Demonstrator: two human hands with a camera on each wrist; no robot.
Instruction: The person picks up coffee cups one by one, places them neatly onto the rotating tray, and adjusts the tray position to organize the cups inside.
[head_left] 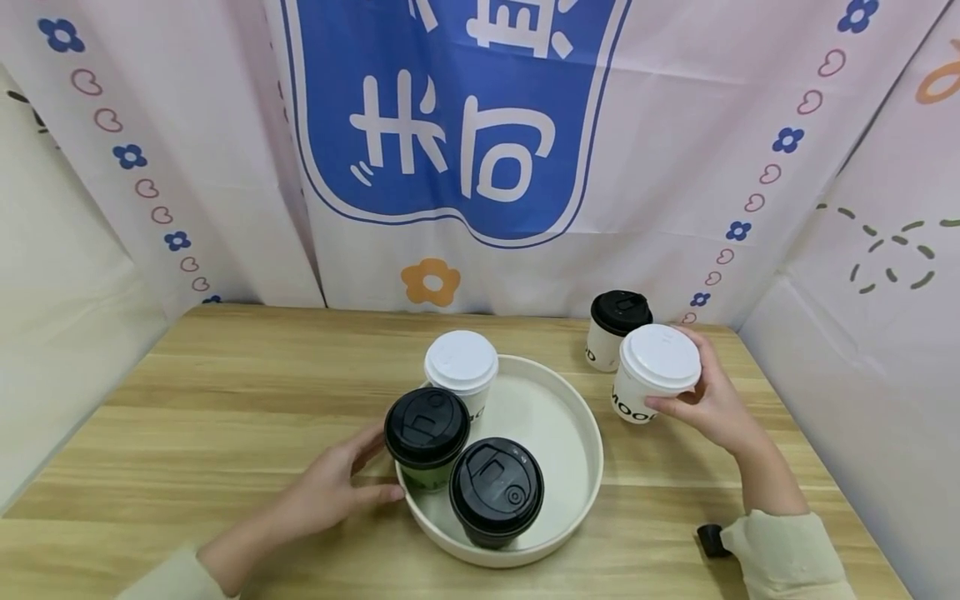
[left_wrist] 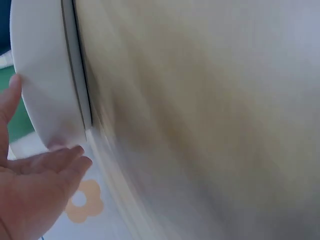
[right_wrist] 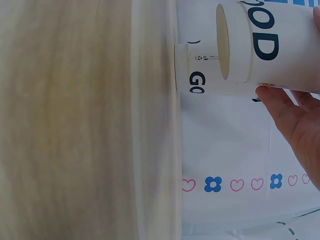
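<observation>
My right hand [head_left: 716, 408] grips a white paper cup with a white lid [head_left: 660, 358], thumb in front and fingers round the far side. In the right wrist view the base of this lettered cup [right_wrist: 270, 45] shows, raised above the table. My left hand [head_left: 330, 492] is at the left side of a round cream tray [head_left: 588, 467], its fingers straight and against the outer wall [left_wrist: 45, 75]. On the tray stand a white-lidded cup [head_left: 461, 367], a green cup with a black lid [head_left: 427, 429] and a dark cup with a black lid [head_left: 497, 492].
Behind the held cup, a small white cup with a black lid [head_left: 618, 329] stands on the wooden table [head_left: 247, 400]. A small black object [head_left: 712, 542] lies beside the right sleeve. A printed cloth [head_left: 360, 258] hangs along the table's back edge.
</observation>
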